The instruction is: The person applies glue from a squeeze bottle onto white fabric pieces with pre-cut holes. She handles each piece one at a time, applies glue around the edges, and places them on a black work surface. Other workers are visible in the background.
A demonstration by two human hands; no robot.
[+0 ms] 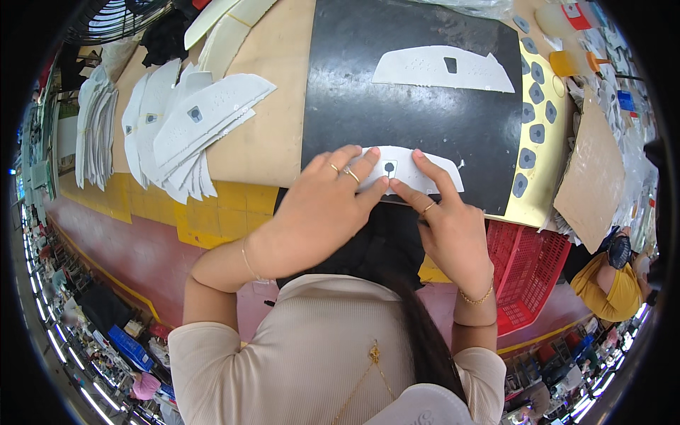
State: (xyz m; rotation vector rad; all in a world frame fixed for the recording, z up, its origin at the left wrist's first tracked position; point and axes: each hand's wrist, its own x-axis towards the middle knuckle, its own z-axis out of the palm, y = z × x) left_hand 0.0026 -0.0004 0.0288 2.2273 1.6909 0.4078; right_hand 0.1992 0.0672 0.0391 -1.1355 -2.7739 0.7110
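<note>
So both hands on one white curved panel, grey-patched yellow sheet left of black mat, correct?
Wrong side: head view shows the yellow sheet right of the black mat. Left hand and right hand on one white curved panel: correct.

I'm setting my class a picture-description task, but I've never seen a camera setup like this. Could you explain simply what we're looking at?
There is no machine doing the work here, only a person's two bare hands. The single picture comes from a wide fisheye camera worn on the head, looking down, so edges curve and the rim is dark.

The left hand and right hand both have fingertips on a flat white curved piece with a dark gray patch at its middle. It lies at the near edge of a black mat.

Farther up the mat is a second white piece with a dark opening. To the right, gray patches lie on a yellow sheet; to the left, more white pieces lie fanned out.
</note>
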